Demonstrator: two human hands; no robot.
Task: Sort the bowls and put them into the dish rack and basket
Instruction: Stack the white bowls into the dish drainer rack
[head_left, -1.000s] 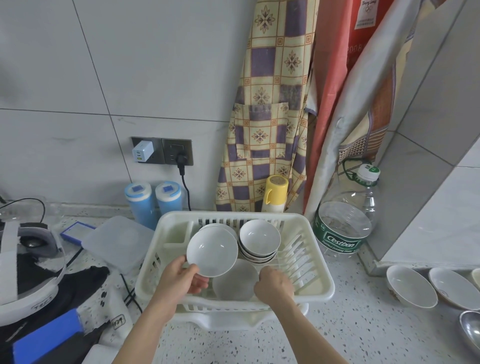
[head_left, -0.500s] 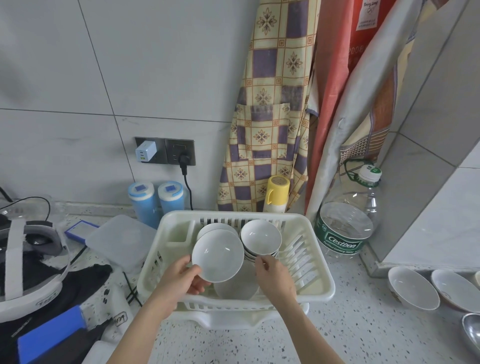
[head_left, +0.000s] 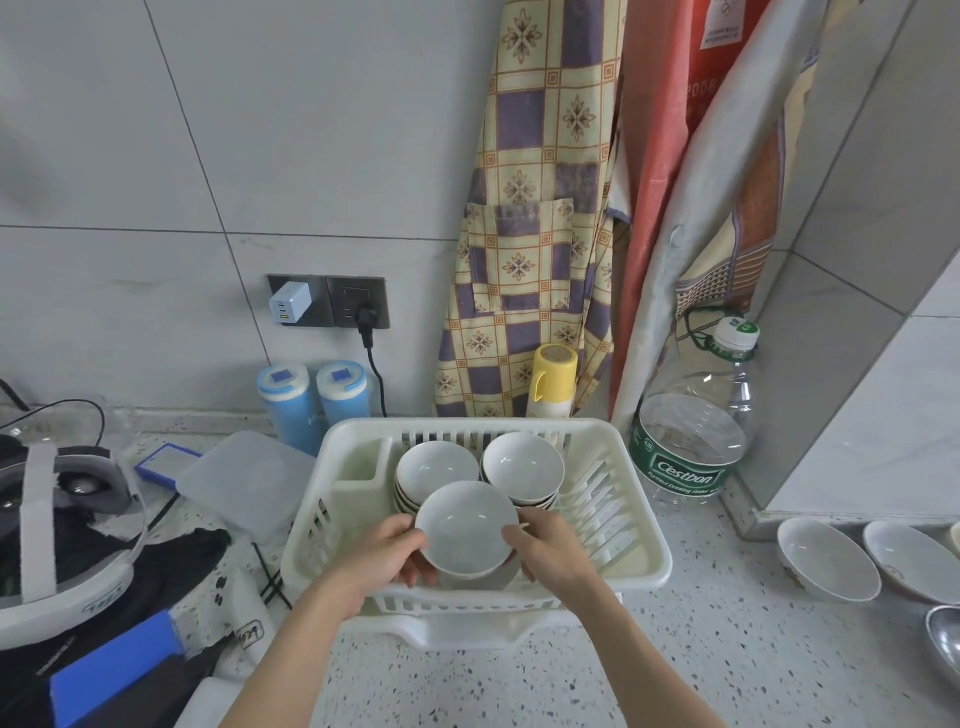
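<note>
Bowl (head_left: 464, 529) plain white, glossy, round; left grip (head_left: 382, 558), right grip (head_left: 545, 553) both grasping rim

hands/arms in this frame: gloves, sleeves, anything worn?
Nothing worn that shows. The left hand and right hand are bare, with no gloves, and no rings visible on the fingers. Both forearms are bare down to the bottom edge of the frame: no sleeves, watch or wristband in view.

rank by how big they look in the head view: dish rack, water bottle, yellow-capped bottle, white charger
1. dish rack, clearly largest
2. water bottle
3. yellow-capped bottle, though its lower part is hidden behind the rack
4. white charger
The rack sits nearest the camera, which exaggerates its lead.
</note>
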